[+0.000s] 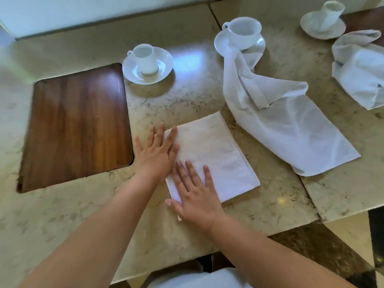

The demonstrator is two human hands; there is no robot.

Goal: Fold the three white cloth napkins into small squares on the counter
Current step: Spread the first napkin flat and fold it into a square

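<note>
A folded white napkin (220, 156) lies flat as a rectangle on the marble counter (187, 100), right in front of me. My left hand (155, 152) rests flat with spread fingers on its left edge. My right hand (195, 194) presses flat on its near left corner. A second white napkin (280, 121) lies loose and crumpled to the right, one end draped onto a saucer. A third napkin (361, 73) sits bunched at the far right edge.
A dark wooden inset panel (76, 125) fills the counter on the left. Three white cups on saucers stand behind: one at centre (147, 63), one further right (243, 34), one at the back right (324, 19). The counter's near edge drops off at the lower right.
</note>
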